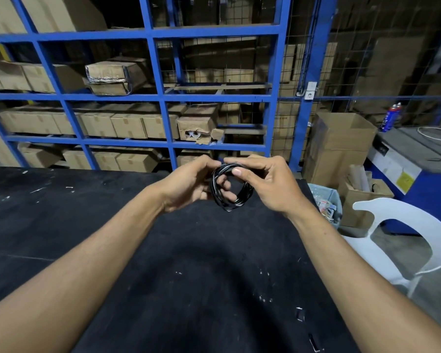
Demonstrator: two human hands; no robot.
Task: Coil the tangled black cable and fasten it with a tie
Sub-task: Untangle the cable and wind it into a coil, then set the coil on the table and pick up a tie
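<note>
The black cable [242,197] is wound into a small round coil, held up above the black table [189,263] between both hands. My left hand [186,184] grips the coil's left side, with fingers reaching through its middle. My right hand [267,184] pinches the top of the coil with thumb and forefinger. Thin pale streaks show on the coil's strands; I cannot tell whether they are a tie or glare. No separate tie is visible.
Small white scraps lie scattered on the table. A blue metal rack [161,98] full of cardboard boxes stands behind it. To the right are a white plastic chair [402,240], a bin of waste [326,202], open cartons [341,146] and a blue-grey machine [413,159].
</note>
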